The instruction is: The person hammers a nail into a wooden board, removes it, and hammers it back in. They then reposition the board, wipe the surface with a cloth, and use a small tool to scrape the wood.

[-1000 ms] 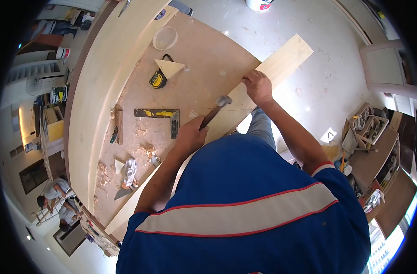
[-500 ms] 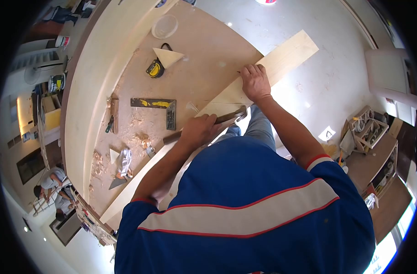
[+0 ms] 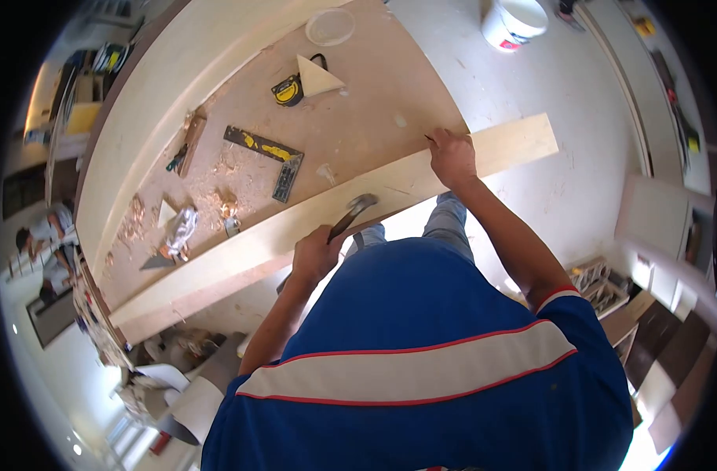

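Observation:
My left hand (image 3: 316, 255) is wrapped round the handle of a claw hammer (image 3: 363, 202), whose head is over the near edge of a long pale wooden board (image 3: 280, 228). The board lies along the near side of the brown worktop (image 3: 358, 94), its right end jutting past the worktop's edge. On the board is my right hand (image 3: 454, 159), fingers curled together near the far edge. A thin dark tip pokes out from these fingers; its kind is too small to tell.
On the worktop lie a square (image 3: 268, 153), a yellow tape measure (image 3: 287, 92), a triangular wood piece (image 3: 319, 77), a round lid (image 3: 331, 27), wood shavings and a silvery crumpled thing (image 3: 182, 229). A white bucket (image 3: 515, 23) stands on the floor. Two people (image 3: 48, 243) are far left.
The view has turned, so the board lies flatter across it. The hammer has swung from lying across my front to pointing up and right over the board. My right hand stays on the board.

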Tool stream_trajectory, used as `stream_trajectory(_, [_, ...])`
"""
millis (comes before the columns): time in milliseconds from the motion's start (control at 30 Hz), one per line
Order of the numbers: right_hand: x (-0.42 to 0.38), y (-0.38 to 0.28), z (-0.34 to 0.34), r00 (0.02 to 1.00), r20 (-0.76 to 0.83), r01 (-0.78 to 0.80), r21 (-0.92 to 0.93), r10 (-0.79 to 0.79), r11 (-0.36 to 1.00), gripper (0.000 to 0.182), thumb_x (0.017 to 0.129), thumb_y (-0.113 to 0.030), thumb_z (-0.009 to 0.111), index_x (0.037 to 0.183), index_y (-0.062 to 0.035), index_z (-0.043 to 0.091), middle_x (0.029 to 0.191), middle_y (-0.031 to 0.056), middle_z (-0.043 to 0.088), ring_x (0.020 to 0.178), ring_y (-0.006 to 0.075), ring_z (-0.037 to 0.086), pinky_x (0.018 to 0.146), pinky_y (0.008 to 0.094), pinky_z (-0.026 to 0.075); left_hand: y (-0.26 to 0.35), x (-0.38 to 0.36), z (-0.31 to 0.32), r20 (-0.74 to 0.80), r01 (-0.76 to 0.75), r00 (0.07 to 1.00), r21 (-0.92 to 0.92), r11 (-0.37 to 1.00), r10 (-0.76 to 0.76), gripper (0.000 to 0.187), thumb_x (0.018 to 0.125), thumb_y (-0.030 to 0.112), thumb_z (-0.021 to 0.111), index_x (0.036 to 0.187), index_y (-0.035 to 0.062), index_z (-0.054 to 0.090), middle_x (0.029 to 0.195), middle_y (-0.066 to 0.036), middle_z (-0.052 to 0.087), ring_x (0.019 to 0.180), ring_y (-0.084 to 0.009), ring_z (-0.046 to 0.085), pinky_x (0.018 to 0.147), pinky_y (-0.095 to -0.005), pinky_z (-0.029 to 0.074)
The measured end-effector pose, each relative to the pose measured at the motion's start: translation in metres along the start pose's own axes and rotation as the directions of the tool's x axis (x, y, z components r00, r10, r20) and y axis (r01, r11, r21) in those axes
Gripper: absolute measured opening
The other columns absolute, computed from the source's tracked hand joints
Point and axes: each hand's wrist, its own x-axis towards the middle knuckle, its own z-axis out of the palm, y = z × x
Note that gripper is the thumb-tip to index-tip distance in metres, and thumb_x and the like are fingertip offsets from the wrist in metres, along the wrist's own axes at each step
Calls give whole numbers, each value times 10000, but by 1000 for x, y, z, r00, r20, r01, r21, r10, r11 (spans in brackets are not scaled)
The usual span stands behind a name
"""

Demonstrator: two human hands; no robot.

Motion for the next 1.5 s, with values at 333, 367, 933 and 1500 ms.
stream_trajectory(333, [52,42,-20,837,285,438,163,-467,884,200,925,-110,603,1080,-68,723,899,175,678,875,392,671,785,506,532,113,-125,123,-70,547,474,-758,356,-878,297,952,284,723,891,6,638,596,-15,544,486,-122,534,455,-321,440])
stream_trajectory(367, [49,45,-11,797,260,494,240,-545,836,205,902,-113,637,1082,-53,716,907,174,670,882,391,661,792,501,529,131,-127,139,-33,524,398,-812,257,-917,283,949,270,727,899,9,632,596,-10,535,477,-120,519,445,-316,426])
stream_trajectory(933, [19,-20,-8,795,500,477,-164,-344,863,879,539,-591,958,1129,5,695,1187,210,707,1105,379,688,943,475,557,254,-152,295,122,283,249,-958,-48,-961,356,916,302,726,884,-45,657,651,-85,637,508,-165,606,470,-342,482])
stream_trajectory(1500, [72,53,33,659,280,580,401,-698,709,435,891,-55,617,1319,-100,684,1052,156,746,874,250,727,789,388,586,315,-184,362,209,181,58,-964,-196,-976,323,891,279,687,921,-42,666,661,-93,643,533,-188,655,482,-346,523])
